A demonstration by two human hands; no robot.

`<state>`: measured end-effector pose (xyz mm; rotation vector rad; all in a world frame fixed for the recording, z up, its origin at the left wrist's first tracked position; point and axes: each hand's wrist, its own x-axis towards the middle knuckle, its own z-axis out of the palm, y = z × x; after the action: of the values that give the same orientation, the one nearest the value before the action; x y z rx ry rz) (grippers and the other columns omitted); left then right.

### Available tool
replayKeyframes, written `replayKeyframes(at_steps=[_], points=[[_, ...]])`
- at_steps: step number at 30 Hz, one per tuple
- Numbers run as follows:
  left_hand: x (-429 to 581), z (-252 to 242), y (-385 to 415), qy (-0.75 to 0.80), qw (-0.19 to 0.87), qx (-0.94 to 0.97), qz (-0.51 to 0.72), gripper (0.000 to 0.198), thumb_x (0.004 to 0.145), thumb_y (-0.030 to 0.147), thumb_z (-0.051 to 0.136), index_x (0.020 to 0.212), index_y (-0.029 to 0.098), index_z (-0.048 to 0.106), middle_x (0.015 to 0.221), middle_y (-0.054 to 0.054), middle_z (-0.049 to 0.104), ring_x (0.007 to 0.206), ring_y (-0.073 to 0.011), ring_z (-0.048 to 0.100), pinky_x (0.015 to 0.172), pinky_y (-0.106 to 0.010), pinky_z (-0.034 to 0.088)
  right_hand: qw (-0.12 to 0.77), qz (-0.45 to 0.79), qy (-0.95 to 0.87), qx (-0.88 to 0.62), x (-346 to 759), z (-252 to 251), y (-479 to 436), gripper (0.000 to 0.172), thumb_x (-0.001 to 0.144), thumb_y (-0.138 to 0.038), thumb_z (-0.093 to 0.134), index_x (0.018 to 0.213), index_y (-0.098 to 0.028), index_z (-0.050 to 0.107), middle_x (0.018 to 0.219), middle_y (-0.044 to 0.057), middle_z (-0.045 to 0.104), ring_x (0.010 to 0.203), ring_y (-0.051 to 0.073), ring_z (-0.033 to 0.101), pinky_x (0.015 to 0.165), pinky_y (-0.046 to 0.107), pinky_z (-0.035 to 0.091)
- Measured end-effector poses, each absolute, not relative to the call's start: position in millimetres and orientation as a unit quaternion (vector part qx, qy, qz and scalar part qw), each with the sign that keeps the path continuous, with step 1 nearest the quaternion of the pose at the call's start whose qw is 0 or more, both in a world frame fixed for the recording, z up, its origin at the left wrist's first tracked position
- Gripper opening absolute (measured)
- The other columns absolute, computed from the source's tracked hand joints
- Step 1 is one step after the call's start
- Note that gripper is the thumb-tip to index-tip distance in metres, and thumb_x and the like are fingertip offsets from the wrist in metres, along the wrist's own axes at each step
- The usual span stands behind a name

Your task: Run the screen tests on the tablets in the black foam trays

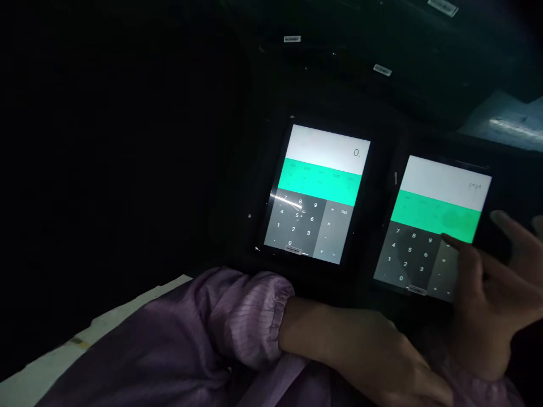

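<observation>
2 lit tablets show green-banded calculators. My right hand (487, 294) fingers spread, touches the right tablet (428, 226); left of it, the other tablet (316, 195) reads "0." My left hand (365, 350) rests empty below.

Very dim room, light only from two lit screens (316, 195), glare streak, bkgd black, hands (487, 294) soft-blurred

In the dim head view, two lit tablets show calculator screens. The right hand (487, 288) reaches a fingertip (449, 242) onto the right tablet (432, 226), by the keypad's edge. The left hand (365, 350), in a purple sleeve (203, 333), rests flat below the left tablet (316, 195), which reads zero.
</observation>
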<state>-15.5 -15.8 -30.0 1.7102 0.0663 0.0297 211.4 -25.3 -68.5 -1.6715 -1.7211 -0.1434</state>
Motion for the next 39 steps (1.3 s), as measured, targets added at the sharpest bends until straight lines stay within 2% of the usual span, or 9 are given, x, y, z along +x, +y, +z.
replayKeyframes(at_steps=[2, 8, 11, 15, 20, 25, 33, 36, 39], points=[[-6.6, -43.5, -21.3, -0.003, 0.630, 0.776, -0.012, 0.026, 0.117, 0.029, 0.055, 0.100, 0.022, 0.073, 0.107, -0.003, 0.090, 0.091, -0.0187, 0.085, 0.072, -0.028, 0.063, 0.365, -0.058, -0.708, -0.602, 204.6, -66.9, -22.1, 0.015, 0.100, -0.031, 0.082, 0.087, -0.031, 0.089, 0.140, 0.002, 0.083, 0.153, 0.048, 0.063, 0.117, 0.076, 0.055], [-3.1, -75.4, -41.2, 0.019, 0.561, 0.826, -0.051, 0.022, 0.112, 0.034, 0.070, 0.099, 0.018, 0.076, 0.095, -0.007, 0.089, 0.082, -0.0236, 0.084, 0.069, -0.032, 0.059, 0.324, -0.017, -0.744, -0.584, 194.9, -65.0, -25.3, 0.016, 0.102, -0.018, 0.078, 0.096, -0.028, 0.089, 0.153, 0.006, 0.076, 0.161, 0.049, 0.053, 0.116, 0.073, 0.059], [-1.1, -89.4, -49.1, 0.024, 0.537, 0.842, -0.036, 0.025, 0.110, 0.036, 0.074, 0.094, 0.016, 0.077, 0.087, -0.008, 0.087, 0.076, -0.0239, 0.082, 0.066, -0.032, 0.059, 0.312, -0.003, -0.750, -0.583, 187.7, -64.1, -26.7, 0.017, 0.103, -0.018, 0.078, 0.103, -0.030, 0.089, 0.162, 0.005, 0.070, 0.167, 0.049, 0.046, 0.122, 0.076, 0.053], [1.0, -96.7, -51.4, 0.018, 0.535, 0.845, -0.017, 0.029, 0.112, 0.037, 0.071, 0.095, 0.015, 0.079, 0.084, -0.008, 0.086, 0.075, -0.0241, 0.081, 0.070, -0.033, 0.061, 0.273, 0.033, -0.765, -0.582, 176.4, -61.0, -26.8, 0.022, 0.109, -0.025, 0.072, 0.119, -0.033, 0.089, 0.178, 0.004, 0.054, 0.176, 0.052, 0.025, 0.130, 0.087, 0.037], [1.9, -86.3, -44.4, 0.022, 0.517, 0.853, -0.060, 0.030, 0.114, 0.035, 0.068, 0.106, 0.009, 0.083, 0.089, -0.012, 0.087, 0.078, -0.0241, 0.083, 0.071, -0.032, 0.062, 0.328, -0.060, -0.680, -0.654, 199.5, -66.0, -28.0, 0.020, 0.109, -0.027, 0.072, 0.108, -0.027, 0.092, 0.161, 0.010, 0.071, 0.168, 0.050, 0.044, 0.126, 0.080, 0.046], [-1.5, -77.6, -39.5, 0.025, 0.516, 0.852, -0.088, 0.032, 0.117, 0.031, 0.061, 0.113, 0.007, 0.082, 0.094, -0.013, 0.087, 0.081, -0.0237, 0.083, 0.073, -0.031, 0.063, 0.341, -0.090, -0.612, -0.708, 228.8, -81.9, -29.5, 0.027, 0.112, -0.033, 0.067, 0.124, -0.029, 0.090, 0.154, 0.013, 0.075, 0.154, 0.049, 0.061, 0.120, 0.079, 0.054], [4.0, -77.5, -38.6, 0.042, 0.533, 0.841, -0.090, 0.027, 0.114, 0.024, 0.063, 0.109, 0.006, 0.083, 0.092, -0.012, 0.087, 0.080, -0.0224, 0.082, 0.074, -0.030, 0.063, 0.301, -0.055, -0.666, -0.680, 215.2, -75.9, -26.4, 0.025, 0.111, -0.032, 0.069, 0.124, -0.028, 0.090, 0.173, 0.011, 0.060, 0.172, 0.051, 0.035, 0.131, 0.083, 0.038], [-17.2, -53.6, -18.8, 0.027, 0.541, 0.835, -0.098, 0.027, 0.113, 0.025, 0.066, 0.116, 0.006, 0.085, 0.100, -0.014, 0.088, 0.086, -0.0255, 0.084, 0.077, -0.032, 0.065, 0.309, -0.056, -0.656, -0.686, 213.7, -76.5, -25.8, 0.027, 0.112, -0.034, 0.066, 0.122, -0.026, 0.090, 0.172, 0.011, 0.061, 0.172, 0.051, 0.035, 0.131, 0.085, 0.039], [-71.3, -8.9, 19.5, 0.019, 0.616, 0.783, -0.079, 0.031, 0.113, 0.037, 0.068, 0.128, 0.016, 0.085, 0.116, -0.011, 0.089, 0.099, -0.0271, 0.086, 0.083, -0.035, 0.067, 0.332, -0.083, -0.617, -0.709, 213.8, -79.8, -24.9, 0.028, 0.113, -0.036, 0.065, 0.117, -0.025, 0.091, 0.165, 0.013, 0.067, 0.170, 0.050, 0.040, 0.130, 0.085, 0.041]])
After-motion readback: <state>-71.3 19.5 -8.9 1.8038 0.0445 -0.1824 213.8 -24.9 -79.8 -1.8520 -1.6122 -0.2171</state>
